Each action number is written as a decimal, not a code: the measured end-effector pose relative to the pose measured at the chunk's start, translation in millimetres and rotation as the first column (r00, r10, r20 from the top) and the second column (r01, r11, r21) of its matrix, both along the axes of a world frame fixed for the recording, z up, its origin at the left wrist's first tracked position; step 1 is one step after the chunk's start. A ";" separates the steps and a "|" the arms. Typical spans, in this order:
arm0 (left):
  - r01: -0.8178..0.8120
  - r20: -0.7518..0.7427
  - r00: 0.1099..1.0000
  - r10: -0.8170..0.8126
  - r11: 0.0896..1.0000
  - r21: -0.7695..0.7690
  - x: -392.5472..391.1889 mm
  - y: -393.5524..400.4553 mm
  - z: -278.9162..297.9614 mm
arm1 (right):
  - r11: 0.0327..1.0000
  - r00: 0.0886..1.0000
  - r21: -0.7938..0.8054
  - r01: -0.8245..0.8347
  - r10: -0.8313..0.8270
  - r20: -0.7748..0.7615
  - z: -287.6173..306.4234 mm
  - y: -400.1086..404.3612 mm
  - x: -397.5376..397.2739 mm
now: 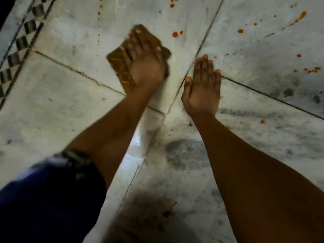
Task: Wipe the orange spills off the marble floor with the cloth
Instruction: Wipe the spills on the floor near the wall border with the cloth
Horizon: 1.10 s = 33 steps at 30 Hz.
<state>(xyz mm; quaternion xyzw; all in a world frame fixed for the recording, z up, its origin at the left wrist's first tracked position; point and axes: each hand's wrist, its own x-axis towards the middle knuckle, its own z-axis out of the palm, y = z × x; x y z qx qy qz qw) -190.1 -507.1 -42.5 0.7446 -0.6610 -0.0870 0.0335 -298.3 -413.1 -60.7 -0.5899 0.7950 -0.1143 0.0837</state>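
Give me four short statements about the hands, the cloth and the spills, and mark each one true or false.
1. The left hand presses the brown cloth on the floor. True.
2. The right hand holds a second cloth. False: it rests flat on the marble floor, holding nothing.
3. Orange spots remain beyond the cloth. True.
4. The cloth is white. False: it is brown-yellow.

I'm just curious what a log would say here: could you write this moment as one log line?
step: wiping | left hand: pressing cloth flat on floor | right hand: flat on floor, bracing | spills: orange spots remain ahead
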 end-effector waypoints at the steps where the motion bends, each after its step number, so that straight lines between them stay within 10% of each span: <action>1: 0.100 -0.007 0.995 -0.100 0.995 -0.010 -6.1 26.7 -0.1 | 1.000 1.000 -0.001 0.000 0.000 0.000 0.6 0.0 -0.1; 4: 0.327 0.031 0.945 -0.327 0.945 -0.011 23.3 87.5 -0.2 | 1.000 1.000 -0.004 -0.002 0.002 0.010 1.0 0.0 -0.3; 11: 0.017 0.080 0.997 -0.014 0.999 -0.040 54.4 -15.7 1.5 | 1.000 1.000 -0.010 -0.002 0.002 0.009 0.1 0.4 0.7; 17: 0.385 0.016 0.923 -0.385 0.922 -0.046 31.9 102.5 -0.1 | 1.000 1.000 -0.015 -0.006 0.006 -0.002 3.0 -0.4 1.6; 27: 0.283 -0.002 0.959 -0.283 0.959 0.009 60.0 -34.8 1.9 | 1.000 0.999 0.020 -0.003 0.004 -0.046 7.7 -5.8 13.3; 33: 0.432 0.007 0.902 -0.432 0.902 -0.017 102.0 32.1 2.5 | 0.998 0.999 0.028 -0.050 0.051 -0.013 10.9 -39.9 62.0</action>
